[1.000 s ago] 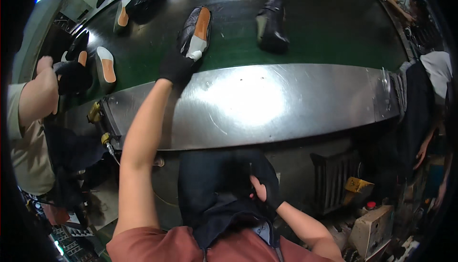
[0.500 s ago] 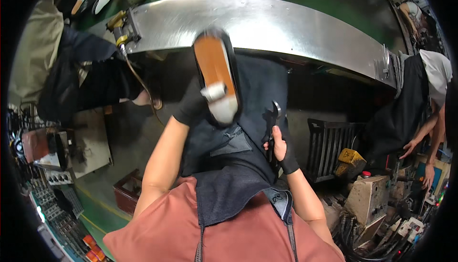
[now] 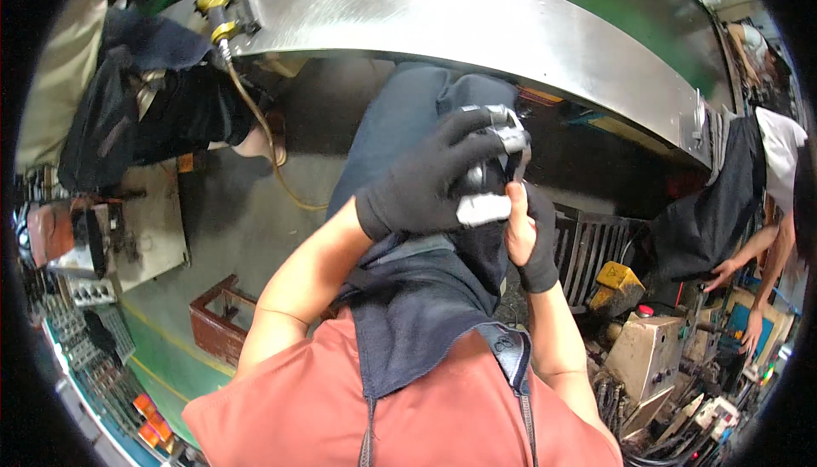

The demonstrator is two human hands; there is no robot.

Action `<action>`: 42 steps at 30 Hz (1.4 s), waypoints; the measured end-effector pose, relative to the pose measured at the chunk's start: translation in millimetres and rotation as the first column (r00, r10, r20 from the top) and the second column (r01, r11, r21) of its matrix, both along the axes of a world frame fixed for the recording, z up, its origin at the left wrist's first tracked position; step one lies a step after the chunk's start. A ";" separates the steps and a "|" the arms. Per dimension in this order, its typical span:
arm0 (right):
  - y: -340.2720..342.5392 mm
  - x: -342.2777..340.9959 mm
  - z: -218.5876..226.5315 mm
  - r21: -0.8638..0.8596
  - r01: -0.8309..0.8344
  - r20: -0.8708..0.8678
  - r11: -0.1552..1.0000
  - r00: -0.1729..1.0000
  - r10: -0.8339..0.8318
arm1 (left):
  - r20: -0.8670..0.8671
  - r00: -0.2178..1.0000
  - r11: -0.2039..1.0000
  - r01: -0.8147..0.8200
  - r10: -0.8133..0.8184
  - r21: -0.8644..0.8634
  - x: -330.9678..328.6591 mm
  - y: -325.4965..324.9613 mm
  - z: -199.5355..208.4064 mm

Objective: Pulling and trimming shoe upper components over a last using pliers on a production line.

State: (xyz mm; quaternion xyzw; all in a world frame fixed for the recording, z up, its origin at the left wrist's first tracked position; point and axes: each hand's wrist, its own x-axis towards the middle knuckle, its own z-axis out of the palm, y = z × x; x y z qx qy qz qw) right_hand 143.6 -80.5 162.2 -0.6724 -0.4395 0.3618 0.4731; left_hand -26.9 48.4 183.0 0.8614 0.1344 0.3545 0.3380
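My left hand (image 3: 417,171), in a black glove with white tape round the fingers and thumb, curls over my right hand above my lap. Its fingers are bent around something mostly hidden between the hands. My right hand (image 3: 526,233), its thumb bare and its wrist in black cloth, is closed on the pincers (image 3: 521,162). Only a narrow grey part of this tool shows beside the left fingertips. The shoe with the tan insole is not visible in my hands or on my lap.
A curved metal ledge (image 3: 459,8) runs along the green belt ahead. A yellow-black tool (image 3: 223,12) with a hose hangs at its left end. Co-workers sit left and right. A dark slatted crate (image 3: 587,246), yellow pedal (image 3: 617,284) and machine box (image 3: 651,352) stand at right; a brown crate (image 3: 223,322) at left.
The shoe has left my left hand and is out of sight. My left hand has moved right, onto my right hand; the right has risen slightly. The view has shifted.
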 end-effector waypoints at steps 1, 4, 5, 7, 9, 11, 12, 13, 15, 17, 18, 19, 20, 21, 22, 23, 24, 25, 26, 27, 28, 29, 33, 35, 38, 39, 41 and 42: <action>6.4 0.9 1.6 -0.065 0.019 -0.032 0.998 0.999 -0.021 | -0.060 0.998 0.997 -0.019 0.014 -0.077 2.2 13.3 6.2; 14.3 -0.2 9.6 -0.245 0.038 -0.260 0.969 0.960 -0.103 | -0.141 0.986 0.995 -0.089 0.094 0.042 4.2 49.8 3.0; 9.9 0.0 14.6 -0.338 0.005 -0.263 0.941 0.960 -0.099 | -0.098 0.990 0.994 -0.102 0.098 -0.040 5.0 58.3 -4.0; -4.3 -4.7 21.7 -0.325 -0.057 -0.294 0.944 0.955 -0.043 | -0.048 0.995 0.909 -0.098 0.085 -0.405 8.1 66.9 -21.6; -18.4 -12.8 22.3 -0.392 -0.181 -0.265 0.902 0.961 0.077 | -0.002 0.994 0.880 -0.096 0.108 -0.466 13.8 69.9 -37.1; -23.3 -22.3 14.6 -0.355 -0.240 -0.260 0.903 0.954 0.151 | 0.096 0.984 0.829 -0.073 0.151 -0.554 21.7 68.9 -46.4; -22.1 -26.0 9.3 -0.422 -0.267 -0.324 0.867 0.937 0.131 | 0.134 0.984 0.834 -0.026 0.119 -0.551 24.5 67.8 -47.9; -17.9 -30.3 2.8 -0.293 -0.208 -0.419 0.933 0.905 0.070 | 0.177 0.978 0.826 0.005 0.114 -0.564 27.4 66.4 -48.2; -7.7 -31.9 -5.8 -0.211 -0.199 -0.570 0.957 0.821 0.045 | 0.223 0.970 0.811 0.056 0.094 -0.582 28.9 62.8 -45.0; 1.0 -25.2 -6.2 -0.178 -0.258 -0.794 0.950 0.608 0.017 | 0.225 0.968 0.845 0.029 0.109 -0.534 26.0 58.7 -40.2; 4.1 -19.3 -3.1 -0.327 -0.310 -0.819 0.893 0.565 -0.103 | 0.225 0.966 0.851 0.007 0.131 -0.525 23.9 57.1 -38.3; 5.4 -11.5 1.3 -0.316 -0.340 -0.815 0.885 0.576 -0.070 | 0.222 0.967 0.818 0.030 0.121 -0.575 21.2 53.8 -36.7; 5.2 -2.7 7.3 -0.395 -0.406 -0.799 0.824 0.595 -0.089 | 0.190 0.976 0.813 0.028 0.102 -0.581 19.1 51.9 -35.7; 4.0 3.2 12.4 -0.323 -0.394 -0.782 0.861 0.624 -0.008 | 0.191 0.975 0.813 0.023 0.109 -0.582 17.4 48.7 -35.4; 1.1 10.2 18.2 -0.236 -0.395 -0.633 0.888 0.756 0.168 | 0.168 0.979 0.806 0.010 0.112 -0.591 16.1 46.9 -35.0; -2.3 14.5 22.2 -0.265 -0.428 -0.576 0.864 0.789 0.214 | 0.167 0.980 0.810 0.011 0.108 -0.586 15.8 44.6 -35.3; -6.4 18.6 25.4 -0.243 -0.400 -0.493 0.884 0.836 0.243 | 0.180 0.976 0.819 0.005 0.120 -0.573 15.6 43.3 -35.0; -11.0 21.2 27.0 -0.276 -0.416 -0.503 0.867 0.831 0.238 | 0.171 0.980 0.835 0.012 0.099 -0.550 16.8 41.7 -35.1; -15.5 22.7 26.9 -0.277 -0.390 -0.492 0.878 0.842 0.219 | 0.160 0.984 0.848 0.018 0.080 -0.530 17.4 40.6 -34.7; -19.1 23.5 24.9 -0.279 -0.365 -0.482 0.888 0.853 0.199 | 0.172 0.982 0.855 0.025 0.075 -0.518 19.3 39.3 -34.3; -22.2 23.2 21.5 -0.278 -0.354 -0.460 0.893 0.865 0.200 | 0.181 0.981 0.860 0.028 0.076 -0.510 20.4 38.2 -33.8; -23.2 20.6 16.3 -0.275 -0.344 -0.439 0.898 0.876 0.201 | 0.173 0.982 0.857 0.024 0.076 -0.514 22.1 36.9 -32.6; -17.1 0.9 -7.5 -0.172 -0.455 -0.684 0.874 0.693 0.226 | 0.236 0.965 0.701 0.090 0.114 -0.708 25.1 33.0 -28.6; -10.8 -17.0 -15.2 0.085 -0.428 -0.971 0.900 0.166 0.171 | 0.212 0.976 0.768 0.100 0.048 -0.632 24.1 32.2 -26.5; -1.8 -25.0 -11.4 0.262 -0.357 -0.918 0.897 -0.379 0.118 | 0.194 0.978 0.791 0.062 0.073 -0.609 20.3 32.8 -24.6; -0.6 -16.3 -5.6 -0.006 -0.564 -0.999 0.826 0.035 0.017 | 0.188 0.977 0.780 0.039 0.101 -0.624 19.2 29.4 -23.9; 4.7 5.9 10.1 -0.146 -0.591 -0.845 0.793 0.492 0.210 | 0.290 0.937 0.528 0.149 0.196 -0.836 19.0 26.7 -22.6; 6.1 15.8 18.4 -0.177 -0.585 -0.604 0.792 0.699 0.382 | 0.258 0.956 0.669 0.099 0.143 -0.737 19.7 28.4 -22.9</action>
